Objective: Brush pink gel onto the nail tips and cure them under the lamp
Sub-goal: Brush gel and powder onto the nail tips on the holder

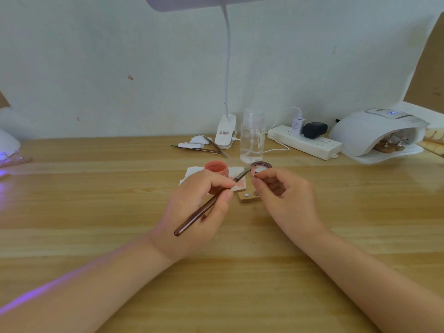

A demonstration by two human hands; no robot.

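Bare wooden tabletop point(96, 212) is left at 9 and 3 o'clock of the hands. Passage toward 12 o'clock is blocked by an open pink gel pot point(215, 168), a clear plastic bottle point(252, 138) and a white power strip point(305, 141); the white curing lamp point(374, 133) is reached at 2 o'clock.

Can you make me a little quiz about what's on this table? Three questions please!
1. Which hand holds the brush?
2. True or false: the pink jar has its lid on.
3. The white nail lamp sits: A) far right, B) far left behind the jar, C) in the person's lap.

Key: 1. The left hand; the right hand pinches a small nail tip. 2. False, it is open. 3. A.
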